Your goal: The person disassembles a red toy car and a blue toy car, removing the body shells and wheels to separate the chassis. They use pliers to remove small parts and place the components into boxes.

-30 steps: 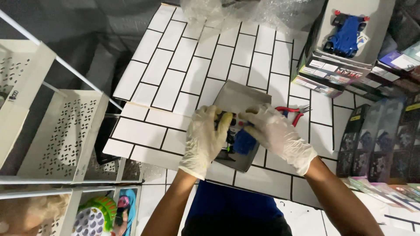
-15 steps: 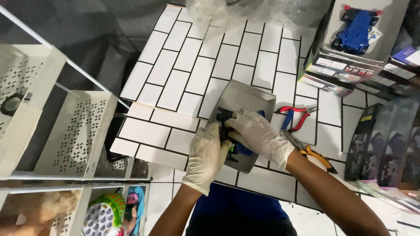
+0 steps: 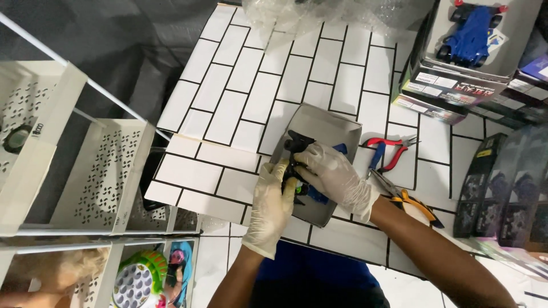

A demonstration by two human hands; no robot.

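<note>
A small toy car with a black and blue plastic body [image 3: 301,171] sits over the shallow grey cardboard tray [image 3: 337,128] in the middle of my white tile-patterned tabletop [image 3: 240,97], gripped between both my hands. My left hand [image 3: 273,201], in a pale latex glove, closes its fingers around the car's near end from below. My right hand [image 3: 334,177], gloved the same way, curls over the top of it, fingers wrapped on the body; a black wheel shows at the far end. Just right of the tray lie red-handled pliers [image 3: 388,149], and nearer me a second pair with orange and black handles [image 3: 412,201], partly under my right forearm. A clear crumpled plastic bag [image 3: 319,14] lies at the table's far edge. At far right, an open box holds a blue model racing car [image 3: 471,37]. White perforated shelf bins [image 3: 97,171] stand to my left.
</note>
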